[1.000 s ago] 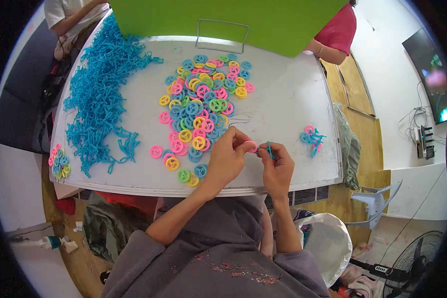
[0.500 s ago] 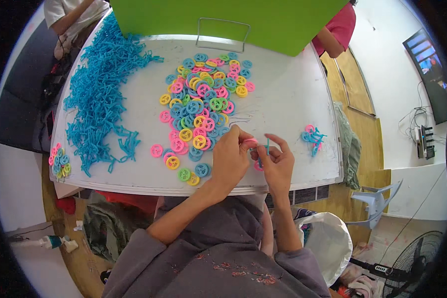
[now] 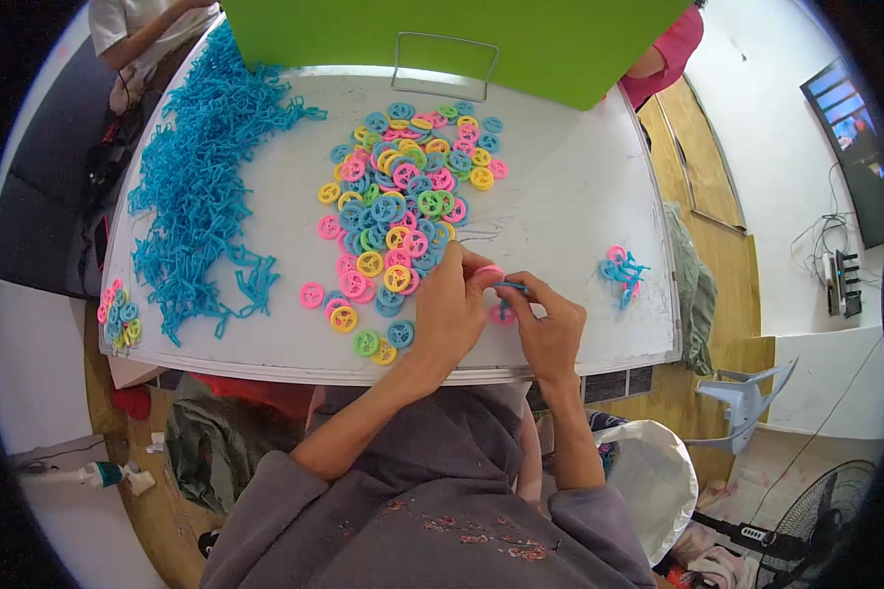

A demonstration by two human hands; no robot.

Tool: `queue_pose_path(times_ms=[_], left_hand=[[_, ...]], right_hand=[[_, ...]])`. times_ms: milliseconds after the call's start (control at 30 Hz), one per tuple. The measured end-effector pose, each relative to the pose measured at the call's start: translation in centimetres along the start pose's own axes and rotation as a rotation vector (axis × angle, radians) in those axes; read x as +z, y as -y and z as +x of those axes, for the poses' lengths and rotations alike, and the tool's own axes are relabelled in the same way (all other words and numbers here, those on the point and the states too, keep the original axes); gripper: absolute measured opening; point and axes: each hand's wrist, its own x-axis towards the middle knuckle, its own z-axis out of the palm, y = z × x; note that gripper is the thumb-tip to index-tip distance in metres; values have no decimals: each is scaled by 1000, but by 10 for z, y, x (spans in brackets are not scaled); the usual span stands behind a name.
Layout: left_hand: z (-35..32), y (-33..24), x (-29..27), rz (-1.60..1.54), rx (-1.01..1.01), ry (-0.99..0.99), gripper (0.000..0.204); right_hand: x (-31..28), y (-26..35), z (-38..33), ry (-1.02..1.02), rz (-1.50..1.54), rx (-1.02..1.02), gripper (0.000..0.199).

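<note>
White table (image 3: 580, 177), dark scribbles (image 3: 479, 235) | left hand (image 3: 452, 312) closed, pinching pink wheel (image 3: 491, 270) | right hand (image 3: 553, 336) closed, pinching blue piece (image 3: 512, 286)

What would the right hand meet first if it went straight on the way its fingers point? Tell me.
Probably the pink wheel pinched in the left hand, just ahead of the right hand; depth leaves the gap unclear.

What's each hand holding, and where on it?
Left hand: a round pink plastic wheel, apparently by its rim. Right hand: a thin blue plastic piece; fingers hide exactly where.
</note>
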Motion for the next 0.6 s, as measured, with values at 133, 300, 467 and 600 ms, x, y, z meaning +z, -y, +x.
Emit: queue_pose_path(times_ms=[133, 300, 467, 600], left_hand=[[5, 5, -1, -222, -60, 64, 12], [5, 4, -1, -347, -116, 96, 10], [5, 2, 2, -105, 68, -56, 6], [4, 8, 4, -113, 51, -71, 4]], right_hand=[[2, -4, -1, -9, 159, 115, 15], [8, -11, -3, -36, 267, 222, 17], [14, -9, -6, -49, 316, 279, 17], [18, -6, -6, -48, 336, 281, 17]])
